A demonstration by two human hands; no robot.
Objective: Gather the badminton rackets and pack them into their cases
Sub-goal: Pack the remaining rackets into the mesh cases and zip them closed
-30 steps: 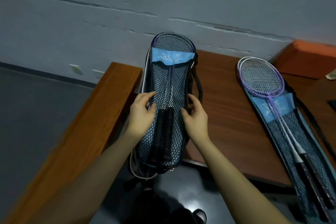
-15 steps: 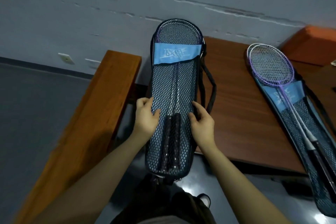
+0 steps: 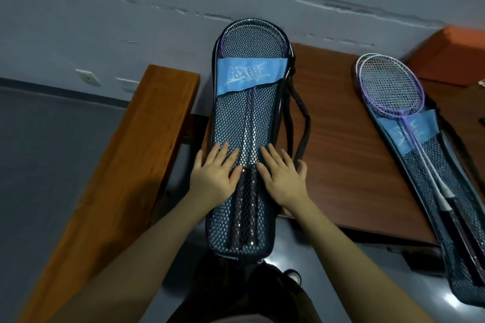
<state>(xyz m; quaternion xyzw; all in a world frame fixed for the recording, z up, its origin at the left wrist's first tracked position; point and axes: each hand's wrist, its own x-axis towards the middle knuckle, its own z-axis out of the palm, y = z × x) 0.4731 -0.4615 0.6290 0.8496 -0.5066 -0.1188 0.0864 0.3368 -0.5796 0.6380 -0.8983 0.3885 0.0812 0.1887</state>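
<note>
Here the long black mesh racket case with a light-blue printed band point(image 3: 246, 139) lies lengthwise on the left end of the dark reddish-brown wooden worktop point(image 3: 338, 144), its rounded top toward the grey cracked wall point(image 3: 157, 8) and its lower end hanging past the worktop's near edge. Through the mesh show two rackets — their black wrapped handles point(image 3: 245, 207) side by side in the lower half of this case, the shafts running up under the blue band. The left hand point(image 3: 215, 176) lies flat on the case's left half, fingers straight and spread; its grip is released, holding nothing. The right hand point(image 3: 282, 178) lies flat on the case's right half in the same way, fingers straight, grip likewise released. The handles sit between the two hands. The case's black shoulder strap point(image 3: 301, 126) loops out on the worktop just right of the case. Well to the right of the case lies a second mesh case point(image 3: 451, 191) with two rackets on top — a purple-framed racket head point(image 3: 391, 89) and a white one beneath it jut past its upper end. Left of the first case stands an orange-brown wooden bench point(image 3: 126, 165).
</note>
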